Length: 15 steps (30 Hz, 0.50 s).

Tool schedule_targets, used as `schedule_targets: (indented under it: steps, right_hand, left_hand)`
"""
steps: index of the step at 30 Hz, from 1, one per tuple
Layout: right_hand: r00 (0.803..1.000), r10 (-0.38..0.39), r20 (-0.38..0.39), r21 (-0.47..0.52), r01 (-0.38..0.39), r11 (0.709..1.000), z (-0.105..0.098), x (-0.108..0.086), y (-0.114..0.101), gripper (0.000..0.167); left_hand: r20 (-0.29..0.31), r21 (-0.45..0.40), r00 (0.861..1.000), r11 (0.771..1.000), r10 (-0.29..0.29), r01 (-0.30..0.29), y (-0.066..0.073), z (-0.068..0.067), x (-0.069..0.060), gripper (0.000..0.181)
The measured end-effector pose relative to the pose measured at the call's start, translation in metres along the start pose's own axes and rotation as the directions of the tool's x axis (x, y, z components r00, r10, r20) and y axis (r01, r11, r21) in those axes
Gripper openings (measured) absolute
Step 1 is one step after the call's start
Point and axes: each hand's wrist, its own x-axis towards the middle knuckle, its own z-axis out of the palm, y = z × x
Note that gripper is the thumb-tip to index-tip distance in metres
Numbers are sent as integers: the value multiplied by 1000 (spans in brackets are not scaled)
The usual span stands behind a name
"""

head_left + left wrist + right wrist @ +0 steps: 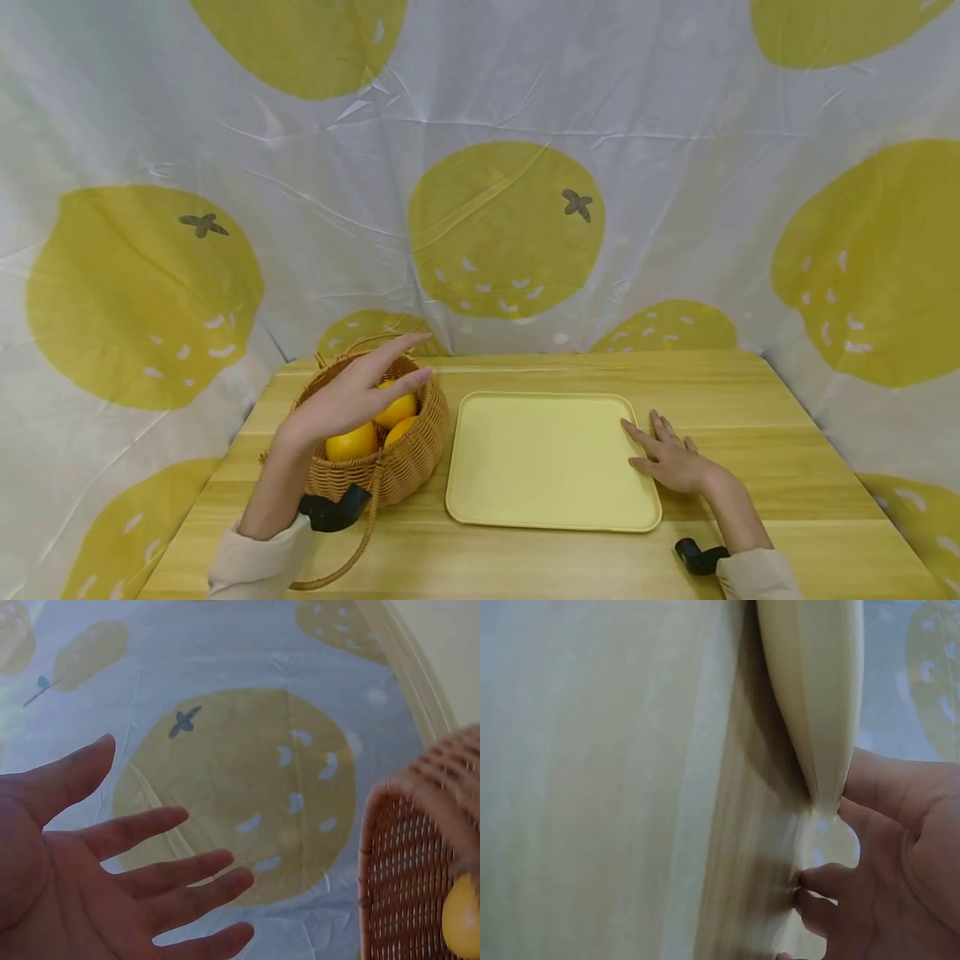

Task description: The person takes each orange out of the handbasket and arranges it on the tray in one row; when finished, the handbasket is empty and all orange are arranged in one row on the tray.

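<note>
A woven wicker basket (420,468) stands at the left of the table, with several oranges (351,442) inside. My left hand (348,400) hovers over it, fingers spread and extended, and covers part of the opening. In the left wrist view the palm (45,892) holds nothing, and the basket's rim (367,855) is off to its right. Right of the basket, a pale yellow rectangular tray (551,462) lies on the table. My right hand (670,463) touches its right edge with thumb and index finger, while the other fingers rest on the wood.
Both things stand on a light wooden table (780,467). A white curtain with big yellow fruit prints (506,229) surrounds the table's back and sides. One looped basket handle (352,558) hangs toward the near edge. Black straps (333,508) sit at the wrists.
</note>
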Motion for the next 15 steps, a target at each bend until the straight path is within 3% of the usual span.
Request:
schedule_targets:
  steps: [4,8,11,15]
  right_hand:
    - [1000,-1,3,1,1,1000,0,0,1,73]
    - [1000,-7,3,11,7,1000,-1,0,1,73]
    - [1000,-2,3,13,2,1000,-1,0,0,73]
    - [1000,-3,5,10,3,1000,0,-1,1,73]
  left_hand:
    - [32,-24,999,999,27,-26,-22,-21,-4,53]
    - [156,-74,988,997,2,9,-50,-38,3,47]
    - [269,-70,961,994,-60,82,-71,-48,14,50]
    - [358,-54,924,985,-134,164,-94,-54,26,53]
